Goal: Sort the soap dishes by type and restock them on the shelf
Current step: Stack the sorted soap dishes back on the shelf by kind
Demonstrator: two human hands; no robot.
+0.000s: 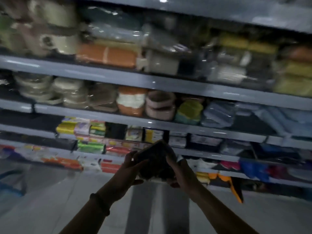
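Head view: the person is holding a dark pack (154, 162) low in the middle of the scene, near the body and in front of the shelf (152, 84). The left hand (125, 171) is gripping its left side, thumb on top and fingers underneath. The right hand (181, 173) is curling round its right side. Two hands are probably being used because the pack is bulky and its clear wrap looks slippery. It is being kept at chest level, likely while a matching row is being chosen. Farther off, wrapped stacks (131, 102) are sitting side by side, seemingly grouped by colour and shape.

Motion blur and dim light are smearing everything, so whether the pack holds soap dishes is hard to tell. A wristband (101, 203) is showing on the left arm. A blue basket (10, 183) is being cut off at the left edge.
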